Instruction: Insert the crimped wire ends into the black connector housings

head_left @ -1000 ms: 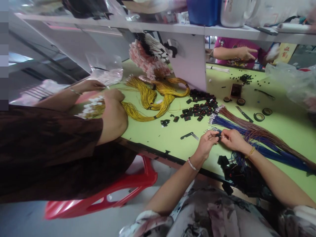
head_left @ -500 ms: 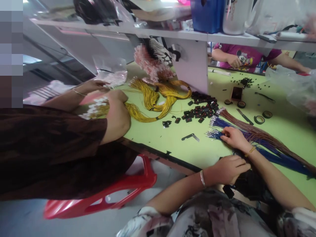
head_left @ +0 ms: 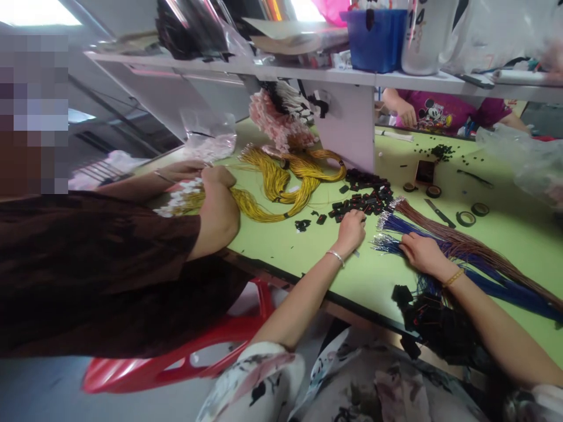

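Note:
My left hand (head_left: 350, 231) reaches to the near edge of a pile of small black connector housings (head_left: 367, 199). Its fingers are bent together at the pile, and what they hold, if anything, is hidden beneath them. My right hand (head_left: 422, 253) pinches the blue wires (head_left: 391, 244) just behind their silvery crimped ends. A second blue bundle (head_left: 398, 223) and a brown wire bundle (head_left: 422, 218) lie beyond it. Under my right forearm, at the table edge, hangs a dark heap of black connectors with wires (head_left: 433, 319).
To the left, a co-worker's arm (head_left: 220, 205) rests by yellow wire bundles (head_left: 272, 181). A utility knife (head_left: 440, 213), tape rolls (head_left: 466, 218) and a phone (head_left: 424, 171) lie right of the pile. A shelf (head_left: 308, 73) spans above; a red stool (head_left: 185, 357) stands below.
My left hand has moved from the dark heap at the table edge forward and left to the housing pile. My right hand stays by the blue wire ends. The view has shifted slightly.

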